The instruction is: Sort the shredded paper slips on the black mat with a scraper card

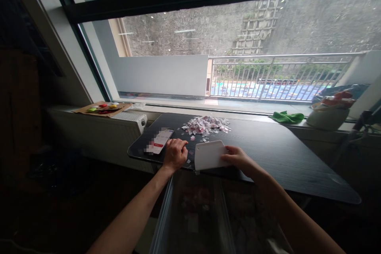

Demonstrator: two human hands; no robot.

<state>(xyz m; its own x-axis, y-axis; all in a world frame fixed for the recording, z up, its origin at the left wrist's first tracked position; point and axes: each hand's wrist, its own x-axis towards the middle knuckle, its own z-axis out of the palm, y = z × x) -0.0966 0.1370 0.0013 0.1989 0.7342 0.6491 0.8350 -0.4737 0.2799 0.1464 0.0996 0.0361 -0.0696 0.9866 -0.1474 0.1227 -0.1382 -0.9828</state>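
My right hand grips the right edge of a white plastic scraper, a flat piece with rounded corners and a small hole. The scraper is tilted over the front edge of the dark table. My left hand is curled closed at that same edge, left of the scraper and apart from it; what its fingers hold, if anything, is hidden. Just beyond both hands lies a heap of small pale pink and white paper-like scraps, with a few loose bits nearer me. A phone lies beside my left hand.
Below the table edge stands a clear-walled container, its contents dim. A radiator is at the left, near cardboard bearing coloured items. On the right of the sill are a green cloth and a filled pale bag.
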